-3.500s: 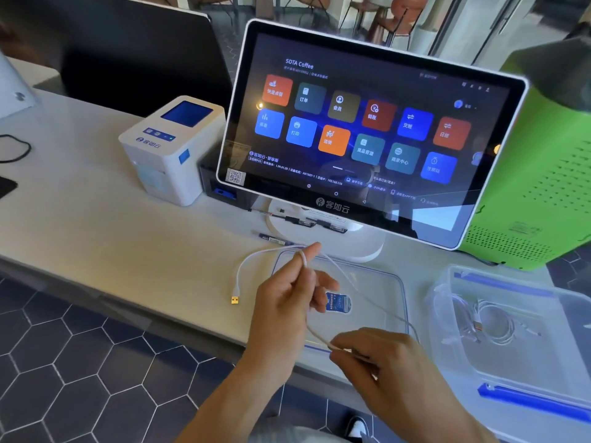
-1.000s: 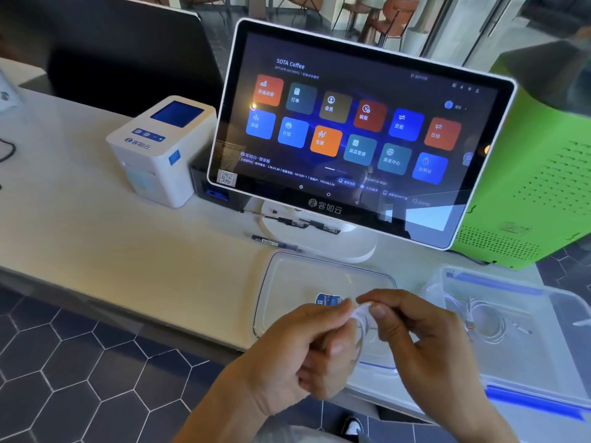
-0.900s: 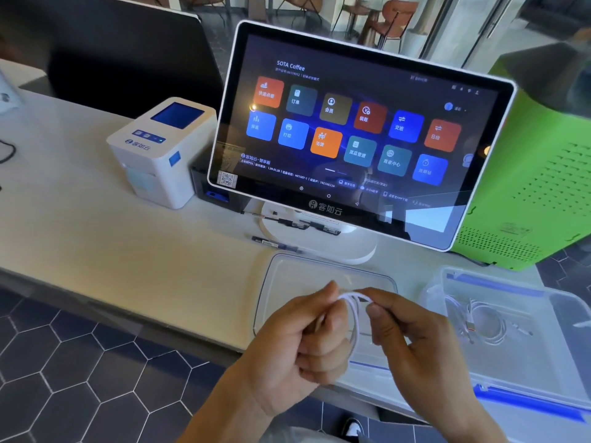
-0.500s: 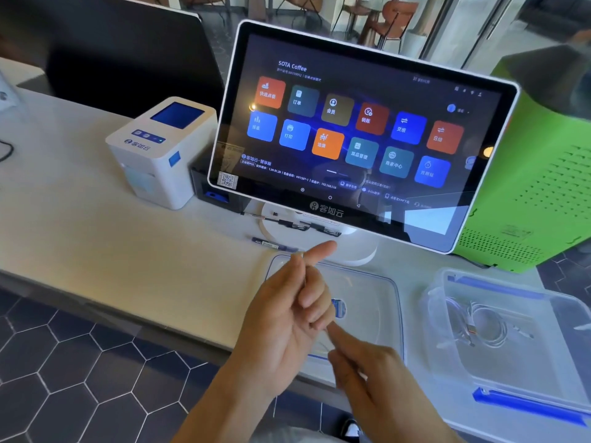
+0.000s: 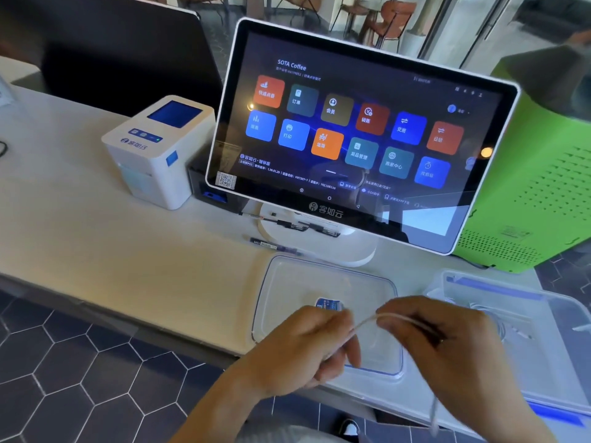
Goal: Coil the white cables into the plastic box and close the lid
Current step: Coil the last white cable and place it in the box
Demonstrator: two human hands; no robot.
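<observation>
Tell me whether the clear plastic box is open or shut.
Open. The clear plastic box has no cover on it; its clear blue-edged lid lies flat on the white counter beside it.

Clearance near fingers
Box open, right of fingers; lid flat beneath; screen blocks beyond; bare counter leftward.

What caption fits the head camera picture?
Both hands stretch a white cable above the clear lid, beside the open plastic box.

White cable; clear lid with a blue sticker (centre); white printer at ten o'clock; green perforated machine at two o'clock; grey hexagon-tiled floor.
</observation>
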